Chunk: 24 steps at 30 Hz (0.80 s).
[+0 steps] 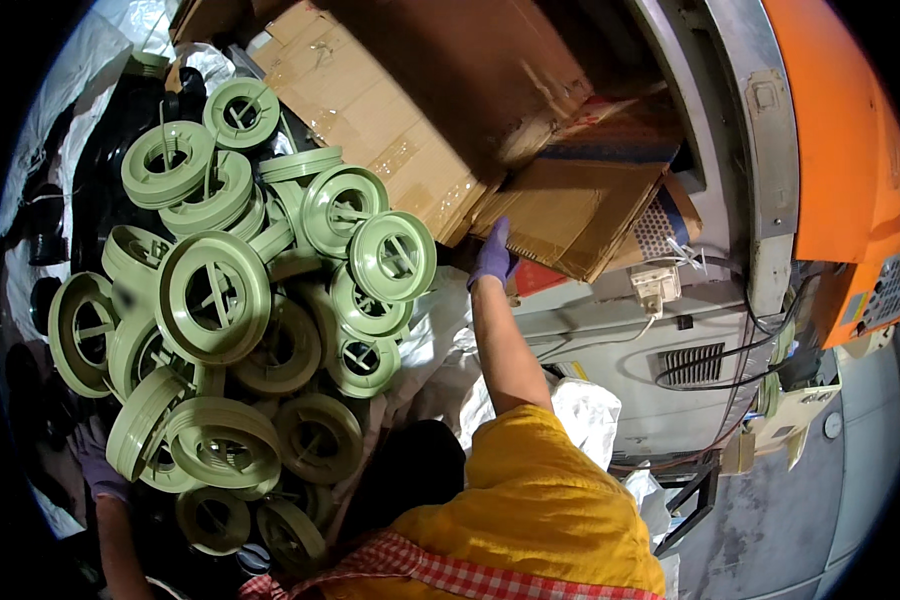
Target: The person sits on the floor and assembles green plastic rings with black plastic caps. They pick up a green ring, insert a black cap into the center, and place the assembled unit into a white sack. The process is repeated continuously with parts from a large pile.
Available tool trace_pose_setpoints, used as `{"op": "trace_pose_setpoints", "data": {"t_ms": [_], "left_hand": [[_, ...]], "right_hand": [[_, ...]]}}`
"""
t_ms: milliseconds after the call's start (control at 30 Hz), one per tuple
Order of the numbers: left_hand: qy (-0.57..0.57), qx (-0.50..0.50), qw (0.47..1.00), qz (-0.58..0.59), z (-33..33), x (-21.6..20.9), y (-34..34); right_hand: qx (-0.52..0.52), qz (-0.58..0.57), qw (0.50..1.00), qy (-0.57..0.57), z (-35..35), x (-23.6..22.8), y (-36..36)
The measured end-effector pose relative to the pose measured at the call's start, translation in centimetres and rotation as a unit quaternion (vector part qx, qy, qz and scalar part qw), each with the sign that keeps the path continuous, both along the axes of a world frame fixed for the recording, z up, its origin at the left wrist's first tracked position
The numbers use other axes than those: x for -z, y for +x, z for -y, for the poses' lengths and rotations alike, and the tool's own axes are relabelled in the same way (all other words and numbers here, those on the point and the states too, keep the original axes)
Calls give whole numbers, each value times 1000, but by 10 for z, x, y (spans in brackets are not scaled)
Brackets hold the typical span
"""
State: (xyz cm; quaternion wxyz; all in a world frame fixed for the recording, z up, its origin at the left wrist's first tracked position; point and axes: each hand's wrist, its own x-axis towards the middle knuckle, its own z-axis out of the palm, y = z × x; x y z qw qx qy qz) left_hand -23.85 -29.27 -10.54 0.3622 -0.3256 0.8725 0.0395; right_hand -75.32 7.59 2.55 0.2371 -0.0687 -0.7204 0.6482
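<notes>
My right hand (pixel 492 258), in a purple glove, is closed on the near edge of a brown cardboard flap (pixel 580 205) of a large open box. My left hand (pixel 98 462), gloved in purple too, is down at the lower left beside the heap of pale green plastic rings (pixel 215 298). Its fingers fade into shadow against dark items, so their grip does not show. The rings have crossbars or thin stems in their centres and lie tilted over one another. One ring (pixel 393 256) rests at the heap's right side, nearest the box.
The cardboard box (pixel 375 120) stands open at the top, its inside dark. Crumpled white sheeting (pixel 440 340) lies around the heap. At the right are a grey machine body (pixel 610 345) with an orange cover (pixel 850 130), a white socket block (pixel 655 285) and loose black cables (pixel 715 385).
</notes>
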Motion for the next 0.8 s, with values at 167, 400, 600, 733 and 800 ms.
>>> {"op": "trace_pose_setpoints", "data": {"t_ms": [167, 400, 600, 733, 800], "left_hand": [[-23, -16, 999, -32, 4, 30, 22], [-58, -5, 992, -113, 15, 74, 48], [-5, -46, 996, -80, 5, 34, 27], [-3, -77, 975, -207, 1, 6, 6], [-19, -69, 962, -262, -1, 25, 18]], "right_hand": [[5, 57, 990, 127, 1, -2, 2], [52, 30, 983, 176, -23, 30, -17], [33, 136, 989, 45, -27, 31, -21], [-68, 125, 986, -90, -30, 20, -11], [-40, 39, 993, -109, -28, 26, -20]]}}
